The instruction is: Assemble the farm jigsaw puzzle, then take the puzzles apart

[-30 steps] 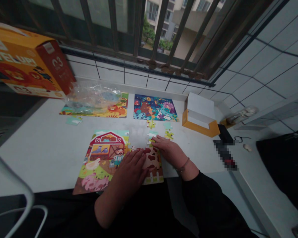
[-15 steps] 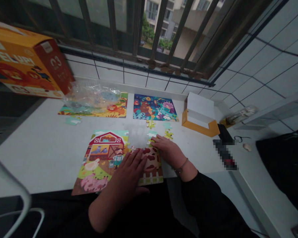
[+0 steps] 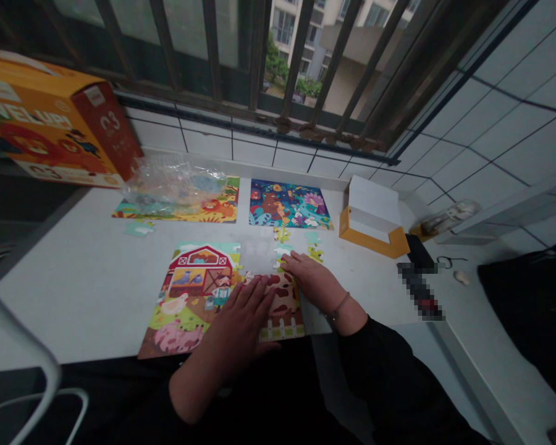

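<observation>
A farm jigsaw puzzle (image 3: 178,315) with a red barn, a farmer and a cow lies near the counter's front edge. Its top edge has a gap right of the barn. My left hand (image 3: 241,318) rests flat across the cow part, fingers stretched out, covering some of it. At the upper right of the puzzle, the fingertips of my right hand (image 3: 315,279) press down on a puzzle piece (image 3: 282,253), partly hidden beneath them. Just beyond lie loose puzzle pieces, one yellow-green (image 3: 282,235) and another green (image 3: 315,254).
Behind are a blue forest puzzle (image 3: 290,204) and a lion puzzle (image 3: 220,210) under clear plastic packaging (image 3: 167,182). A pale loose piece (image 3: 138,228) lies left. An orange carton (image 3: 50,123) stands back left, an open yellow-white box (image 3: 375,216) at right.
The view has shifted slightly. Both hands stay in nearly the same place on the puzzle, and the pieces lie as before.
</observation>
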